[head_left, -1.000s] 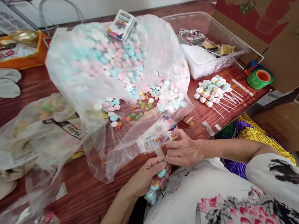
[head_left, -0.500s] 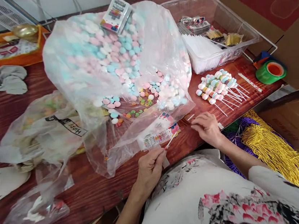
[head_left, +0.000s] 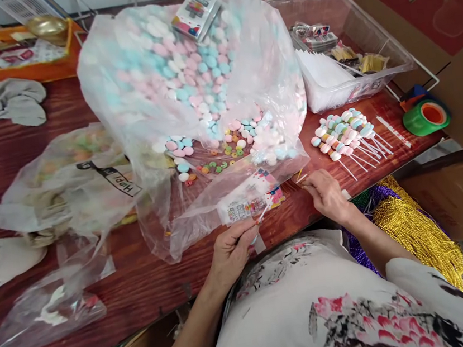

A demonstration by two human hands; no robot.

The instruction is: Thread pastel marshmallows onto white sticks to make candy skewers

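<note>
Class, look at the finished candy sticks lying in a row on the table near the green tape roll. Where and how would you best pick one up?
Take a candy stick by its bare white stick end, coming from the lower right near the tape roll. The sticks fan out free there, while the candy ends crowd together at the upper left.

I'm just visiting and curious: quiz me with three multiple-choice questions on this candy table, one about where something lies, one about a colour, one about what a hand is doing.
1. Where does the tape roll lie?
A. at the table's right edge
B. inside the clear tub
C. on the big candy bag

2. What colour is the tape roll?
A. blue
B. green
C. yellow

3. What is the left hand doing?
A. lying flat and empty
B. gripping the grey cloth
C. pinching a thin stick

Answers: 1 A, it sits near the cardboard box. 2 B, its outside is green. 3 C, the stick juts from its closed fingertips, while the right hand touches the table.
</note>
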